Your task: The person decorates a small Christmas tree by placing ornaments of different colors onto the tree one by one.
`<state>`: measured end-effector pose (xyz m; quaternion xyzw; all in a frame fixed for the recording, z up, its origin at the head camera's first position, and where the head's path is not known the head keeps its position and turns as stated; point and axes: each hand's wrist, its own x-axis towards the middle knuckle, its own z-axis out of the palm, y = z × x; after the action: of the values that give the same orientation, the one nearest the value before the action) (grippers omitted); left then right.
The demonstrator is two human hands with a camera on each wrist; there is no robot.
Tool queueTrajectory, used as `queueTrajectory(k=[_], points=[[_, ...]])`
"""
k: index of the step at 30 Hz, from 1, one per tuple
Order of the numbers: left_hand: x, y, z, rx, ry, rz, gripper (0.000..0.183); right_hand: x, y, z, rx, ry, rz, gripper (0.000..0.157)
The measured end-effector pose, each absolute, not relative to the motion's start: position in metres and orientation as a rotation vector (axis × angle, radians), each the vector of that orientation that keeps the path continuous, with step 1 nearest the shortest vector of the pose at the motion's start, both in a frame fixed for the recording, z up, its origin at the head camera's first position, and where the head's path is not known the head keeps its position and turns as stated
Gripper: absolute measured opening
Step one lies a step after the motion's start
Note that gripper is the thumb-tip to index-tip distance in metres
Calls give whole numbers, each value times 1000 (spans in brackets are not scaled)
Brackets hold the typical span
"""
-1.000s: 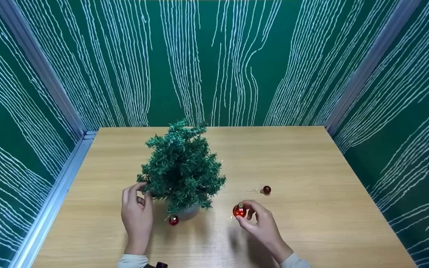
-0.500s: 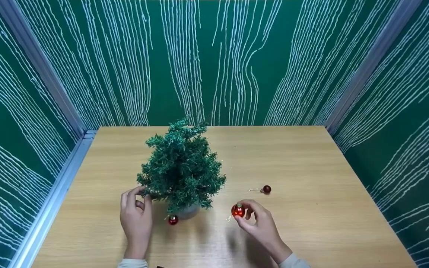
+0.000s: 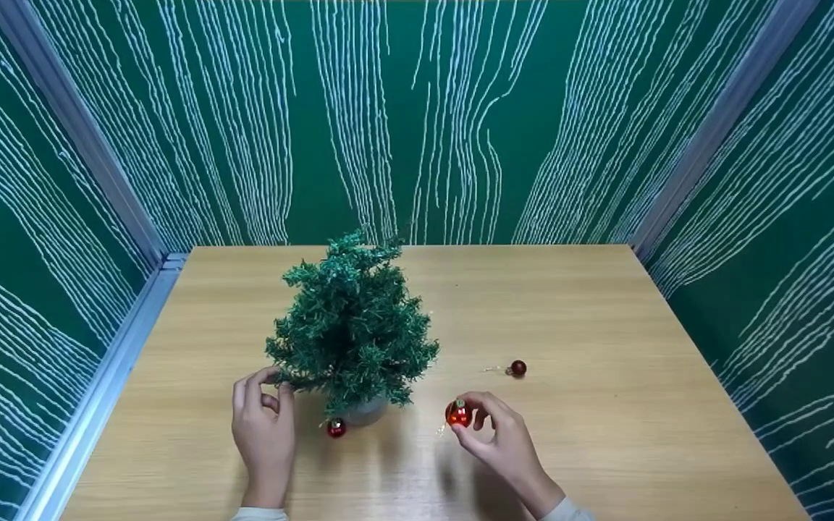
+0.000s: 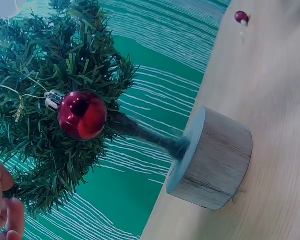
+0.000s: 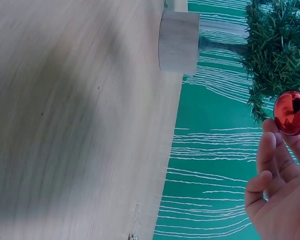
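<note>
A small green artificial Christmas tree (image 3: 352, 325) stands on a round wood-look base (image 4: 212, 160). At its lower left, my left hand (image 3: 263, 434) pinches the tip of a branch between thumb and fingers. Low on the tree's near side hangs a shiny red bauble (image 4: 82, 115), its silver cap and gold string upward. To the right of the tree, my right hand (image 3: 500, 438) holds a second, brighter red bauble (image 5: 292, 112) between thumb and fingertips, above the table. A loose gold string dangles from that bauble, on the side toward the tree.
A dark red bauble (image 3: 518, 369) lies on the wooden table (image 3: 605, 434) to the right of the tree, its string trailing left. Green walls (image 3: 243, 108) with white wavy lines enclose the table at the back and sides, joined by grey corner posts (image 3: 721, 123).
My right hand has shifted slightly left with its bauble, closer to the tree. My left hand has drawn a little down toward me at the branch tip.
</note>
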<state>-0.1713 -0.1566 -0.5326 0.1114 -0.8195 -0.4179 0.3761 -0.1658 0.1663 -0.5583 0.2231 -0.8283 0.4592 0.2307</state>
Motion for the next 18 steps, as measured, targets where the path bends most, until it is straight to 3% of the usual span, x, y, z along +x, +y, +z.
queueTrajectory(k=[18], points=[[-166,-158,-526,281,-2045,-1066,23,-162,160,-556,636,-2257,1265,41]])
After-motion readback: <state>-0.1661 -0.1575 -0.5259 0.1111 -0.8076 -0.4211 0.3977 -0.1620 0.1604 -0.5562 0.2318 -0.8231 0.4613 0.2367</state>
